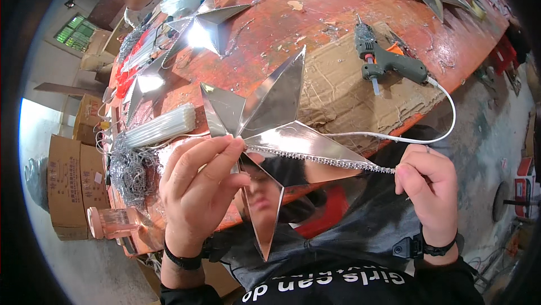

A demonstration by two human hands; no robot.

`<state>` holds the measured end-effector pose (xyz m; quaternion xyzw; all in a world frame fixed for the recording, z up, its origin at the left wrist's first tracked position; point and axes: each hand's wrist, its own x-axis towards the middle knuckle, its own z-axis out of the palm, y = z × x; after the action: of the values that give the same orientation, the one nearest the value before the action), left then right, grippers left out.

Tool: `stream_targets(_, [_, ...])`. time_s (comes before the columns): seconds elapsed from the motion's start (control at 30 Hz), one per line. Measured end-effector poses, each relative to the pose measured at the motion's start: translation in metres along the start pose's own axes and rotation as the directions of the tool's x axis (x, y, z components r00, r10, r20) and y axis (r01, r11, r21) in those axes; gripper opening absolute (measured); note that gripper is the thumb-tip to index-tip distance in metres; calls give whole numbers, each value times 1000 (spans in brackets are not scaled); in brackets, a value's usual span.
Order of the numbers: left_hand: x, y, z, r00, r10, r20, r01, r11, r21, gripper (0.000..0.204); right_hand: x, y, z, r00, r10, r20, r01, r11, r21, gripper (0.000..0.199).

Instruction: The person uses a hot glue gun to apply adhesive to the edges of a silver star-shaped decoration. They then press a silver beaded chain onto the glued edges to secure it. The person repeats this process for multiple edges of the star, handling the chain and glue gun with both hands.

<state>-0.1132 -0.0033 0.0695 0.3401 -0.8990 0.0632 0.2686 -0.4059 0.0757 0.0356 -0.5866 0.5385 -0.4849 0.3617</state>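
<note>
Star (pixel 276 130) between left hand (pixel 197 186) and right hand (pixel 425 184)

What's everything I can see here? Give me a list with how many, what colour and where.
held star: 1, mirror silver, between both hands
bead trim: 1 strand, silver, along the held star's lower edge to the right hand
other stars: at least 4, silver, far side of the table
glue gun: 1, grey-green, on the cardboard
cord: 1, white, from the glue gun
cardboard: 1 sheet, brown, on the table
table: 1, red-orange
glue sticks: 1 bundle, clear, table's left
boxes: 2 seen, brown, floor at left
left hand: grips the star's centre
right hand: pinches the trim's end
</note>
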Motion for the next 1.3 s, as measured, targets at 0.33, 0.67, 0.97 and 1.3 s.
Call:
stream_targets(0.33, [-1,0,0,1000,-8,10,8,1000,-6,35,1,7,2,1000,-4,6,4,1000,-26,24])
stream_targets(0.67, [-1,1,3,999,-38,-7,37,997,-61,37,4,13,2,995,63,80,-62,998,-19,24])
stream_targets(0.97, [-1,0,2,999,-20,-33,19,999,-41,37,4,7,6,966,-226,-123,187,945,-267,22])
stream_targets(1.3, [0,0,3,999,-20,-24,19,998,-57,36,5,-10,14,878,-465,112,385,550,-741,31])
